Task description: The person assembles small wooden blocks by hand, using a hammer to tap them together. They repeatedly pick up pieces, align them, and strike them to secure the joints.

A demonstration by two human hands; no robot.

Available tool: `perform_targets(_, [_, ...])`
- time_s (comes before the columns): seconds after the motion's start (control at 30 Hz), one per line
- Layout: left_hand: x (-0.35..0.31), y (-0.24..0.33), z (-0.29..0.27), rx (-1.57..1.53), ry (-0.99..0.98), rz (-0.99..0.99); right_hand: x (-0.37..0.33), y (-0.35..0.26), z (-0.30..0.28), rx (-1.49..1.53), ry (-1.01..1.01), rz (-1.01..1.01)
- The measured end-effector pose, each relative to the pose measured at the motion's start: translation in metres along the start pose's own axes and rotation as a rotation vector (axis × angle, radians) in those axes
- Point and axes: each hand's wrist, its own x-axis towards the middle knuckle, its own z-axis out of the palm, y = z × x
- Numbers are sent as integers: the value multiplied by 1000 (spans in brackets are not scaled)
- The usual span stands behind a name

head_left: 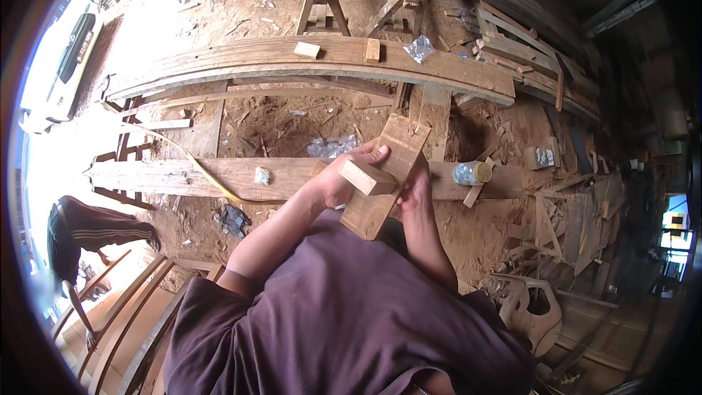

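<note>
A short flat wooden board (pixel 399 140) is held up at a slant in front of my chest, its top end leaning right. A small pale wooden block (pixel 365 178) stands against its face; whether it is fixed there or only held, I cannot tell. My left hand (pixel 338 184) is closed round the block and the board's left edge, with the thumb lying on the board. My right hand (pixel 418 184) grips the board from behind at its right edge, and its fingers are partly hidden.
Beyond my hands runs a long plank (pixel 183 176) bearing a jar (pixel 472 172), a small packet (pixel 262 175) and a bent yellow strip (pixel 208 175). A second beam (pixel 241 58) carries small blocks (pixel 307 50). Another person (pixel 80 230) bends by curved slats at left. Stacked timber (pixel 526 47) lies far right.
</note>
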Motion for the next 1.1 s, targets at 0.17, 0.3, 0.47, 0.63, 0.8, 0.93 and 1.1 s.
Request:
perform_targets(0.17, [2, -5, -7, 37, 38, 39, 10, 1, -6, -137, 157, -8])
perform_targets(0.3, [2, -1, -16, 89, 131, -4, 22, 6, 3, -250, 307, -17])
perform_targets(0.47, [2, 0, -19, 112, 62, 156, 29, 13, 18, -92, 268, -42])
perform_targets(0.63, [0, 7, -17, 186, 71, 190, 25, 19, 34, -185, 313, -102])
perform_targets(0.8, [-10, 16, -7, 204, 91, 228, 19, 23, 52, -382, 385, -231])
perform_targets(0.93, [-11, 26, -9, 259, 151, 301, 4, 19, 60, -689, 276, -506])
perform_targets(1.1, [-3, 27, -25, 454, 347, 379, -26, 8, 66, -1401, 55, -580])
